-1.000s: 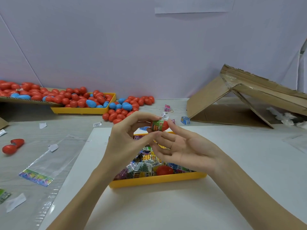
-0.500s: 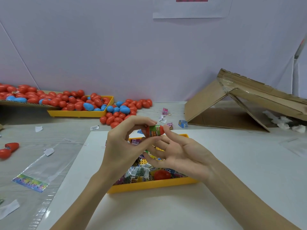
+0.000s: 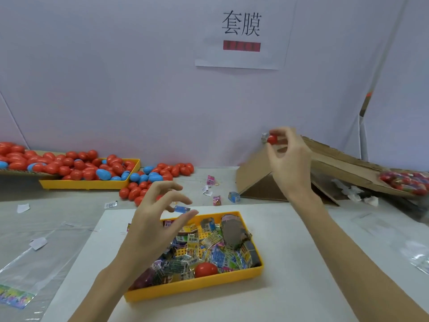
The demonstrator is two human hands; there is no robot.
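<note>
My right hand [image 3: 290,163] is raised at the right, above the top of a sloping cardboard ramp [image 3: 343,159], and pinches a small red egg [image 3: 272,139] with a printed film sleeve at its fingertips. My left hand [image 3: 157,219] hovers over the near-left part of a yellow tray [image 3: 192,288], fingers spread and relaxed, holding nothing. The tray holds several printed film sleeves and one bare red egg [image 3: 205,270]. It stands on a white sheet [image 3: 290,287].
A second yellow tray [image 3: 86,184] heaped with red and blue eggs stands at the back left, with more loose eggs [image 3: 148,182] beside it. Wrapped eggs [image 3: 406,182] lie at the ramp's lower right end. Clear plastic bags [image 3: 25,270] lie at the left.
The two hands have parted. My right hand has carried the sleeved egg up and to the right, over the ramp. My left hand has let go and stays above the tray.
</note>
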